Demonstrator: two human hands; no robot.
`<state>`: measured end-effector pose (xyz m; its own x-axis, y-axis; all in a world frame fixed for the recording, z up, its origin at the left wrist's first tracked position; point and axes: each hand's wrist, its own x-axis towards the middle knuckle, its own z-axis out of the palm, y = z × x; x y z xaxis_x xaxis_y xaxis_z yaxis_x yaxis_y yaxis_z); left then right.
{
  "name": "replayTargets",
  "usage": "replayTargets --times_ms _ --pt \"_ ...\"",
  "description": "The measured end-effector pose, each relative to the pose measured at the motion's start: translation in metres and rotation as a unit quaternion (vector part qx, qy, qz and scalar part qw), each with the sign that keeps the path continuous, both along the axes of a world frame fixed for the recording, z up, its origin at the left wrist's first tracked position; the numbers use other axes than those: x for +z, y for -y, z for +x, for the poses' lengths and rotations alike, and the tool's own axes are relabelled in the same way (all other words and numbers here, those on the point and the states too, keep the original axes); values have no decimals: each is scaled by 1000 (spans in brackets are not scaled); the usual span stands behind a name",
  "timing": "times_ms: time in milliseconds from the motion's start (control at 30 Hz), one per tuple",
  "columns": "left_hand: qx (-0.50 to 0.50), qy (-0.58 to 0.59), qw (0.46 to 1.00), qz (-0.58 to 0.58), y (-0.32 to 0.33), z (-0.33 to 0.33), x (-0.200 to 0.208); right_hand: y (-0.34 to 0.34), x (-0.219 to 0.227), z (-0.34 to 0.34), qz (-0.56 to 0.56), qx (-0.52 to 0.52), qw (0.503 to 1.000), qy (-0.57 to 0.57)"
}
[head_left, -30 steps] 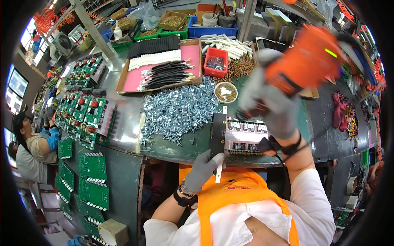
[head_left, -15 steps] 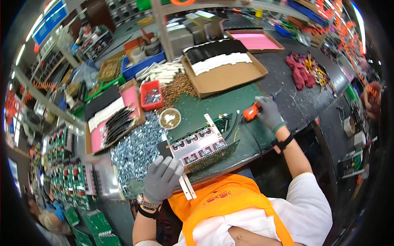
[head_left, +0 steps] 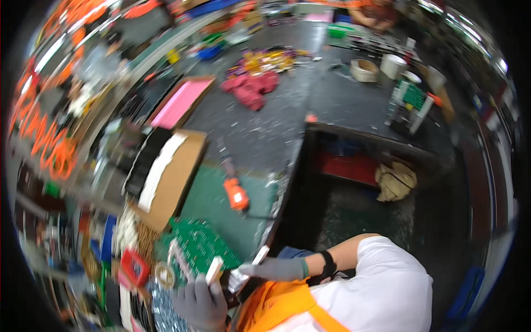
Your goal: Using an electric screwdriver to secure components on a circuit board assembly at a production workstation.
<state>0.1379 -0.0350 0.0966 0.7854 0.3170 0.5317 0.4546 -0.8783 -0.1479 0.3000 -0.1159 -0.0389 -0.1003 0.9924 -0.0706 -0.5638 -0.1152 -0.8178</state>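
My gloved left hand (head_left: 200,305) is closed at the near side of a circuit board assembly, with a white strip (head_left: 214,270) standing up by its fingers. Across from it, my gloved right hand (head_left: 276,269) grips the other side, fingers pointing left; a second pale strip end (head_left: 261,255) shows above them. Between the hands lies a shiny piece (head_left: 237,280), smeared by motion. Just beyond, a green circuit board (head_left: 202,246) lies tilted, its dotted face showing. Farther off, an orange electric screwdriver (head_left: 236,193) rests on the green mat, apart from both hands.
Left of the mat stands a cardboard tray (head_left: 182,171) with black and white parts. A pink-lined tray (head_left: 180,105), a red cloth (head_left: 251,91) and colourful cords lie farther back. A red bin (head_left: 134,266) sits lower left. The bench edge drops off at right.
The view has swung right. My right hand has let go of the electric screwdriver, which now lies on the mat, and has come beside my left hand at the board assembly.
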Motion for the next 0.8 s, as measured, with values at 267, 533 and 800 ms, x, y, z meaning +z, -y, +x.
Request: replayTargets --times_ms 267,533,800 --pt "-134 -23 991 -17 44 87 30 56 27 93 50 -251 958 127" --pt "-148 24 980 -132 9 77 -22 151 64 295 -34 -567 618 544" --pt "139 57 967 -205 -39 -52 -69 185 33 455 -300 -540 379 689"
